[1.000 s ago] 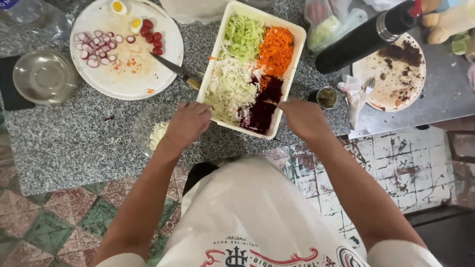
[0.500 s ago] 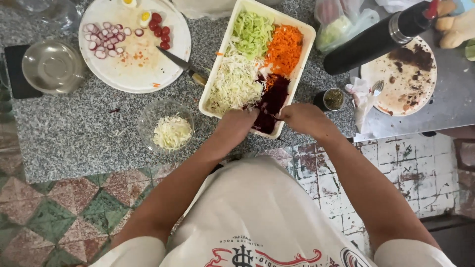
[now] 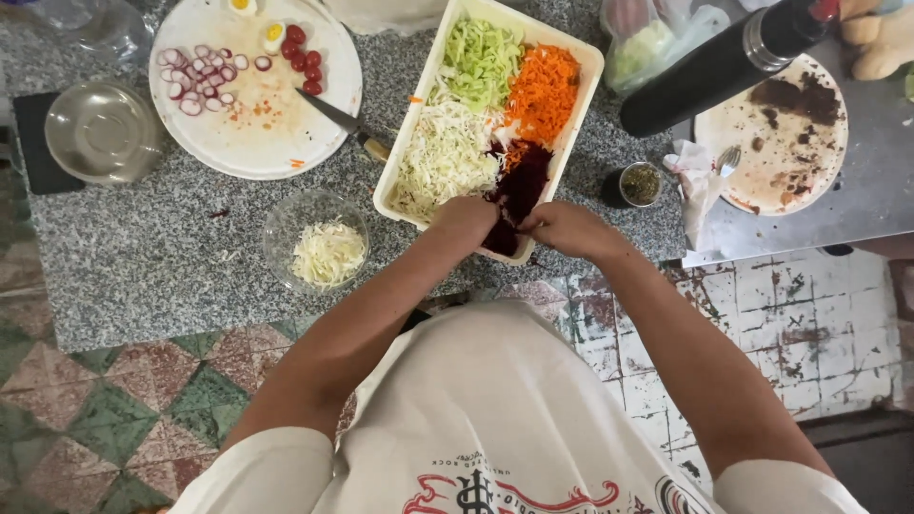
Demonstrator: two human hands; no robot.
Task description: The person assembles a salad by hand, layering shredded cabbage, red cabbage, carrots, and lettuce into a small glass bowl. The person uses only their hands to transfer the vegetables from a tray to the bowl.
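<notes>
Both hands meet over the near end of the white tray [image 3: 588, 67]: the left hand [image 3: 465, 221] and right hand [image 3: 564, 227], fingers curled, pinch at the dark grated beetroot [image 3: 519, 186] heaped there. The tray sits on the grey stone desk [image 3: 171, 266], a glass bowl of shredded cabbage [image 3: 319, 243] just beside it.

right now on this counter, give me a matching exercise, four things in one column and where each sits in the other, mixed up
Things:
1. knife
2. shredded beetroot
3. metal bowl
4. small glass bowl

Places:
A. in the white tray, at the person's fingers
B. on a dark mat at the far left
C. blade resting on the round white board
D. on the granite between the board and the counter's near edge, holding shredded cabbage

Pairs: 1-C, 2-A, 3-B, 4-D
</notes>
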